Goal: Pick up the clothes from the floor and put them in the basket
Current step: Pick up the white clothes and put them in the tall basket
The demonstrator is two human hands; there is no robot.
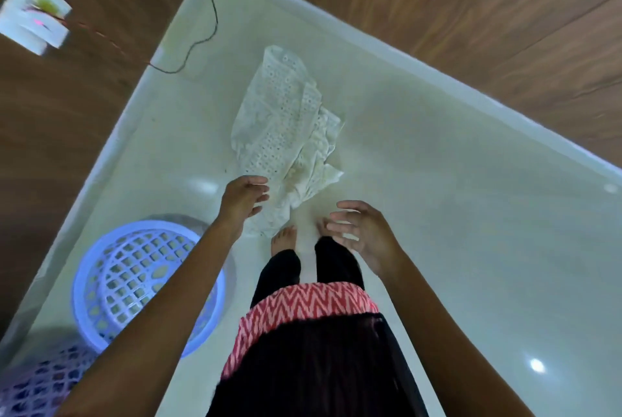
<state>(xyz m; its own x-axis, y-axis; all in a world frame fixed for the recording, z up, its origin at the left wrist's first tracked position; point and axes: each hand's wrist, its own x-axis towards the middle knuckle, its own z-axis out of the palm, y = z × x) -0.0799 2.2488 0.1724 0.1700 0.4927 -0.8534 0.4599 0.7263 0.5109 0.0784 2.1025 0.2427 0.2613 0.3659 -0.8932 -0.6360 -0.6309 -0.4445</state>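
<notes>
A white eyelet garment (286,133) lies crumpled on the pale glossy floor just beyond my bare feet. My left hand (244,196) reaches out over its near edge, fingers spread, holding nothing. My right hand (361,231) hovers to the right of the garment above my right foot, fingers apart and empty. A round lavender plastic basket (84,302) with lattice walls stands on the floor to my left, under my left forearm; nothing shows inside it.
Wood-panelled walls close the floor at left and at the back right. A thin black cable (208,22) trails across the floor near the corner. A white socket plate (33,12) sits on the left wall. Another lattice basket (43,383) shows at bottom left.
</notes>
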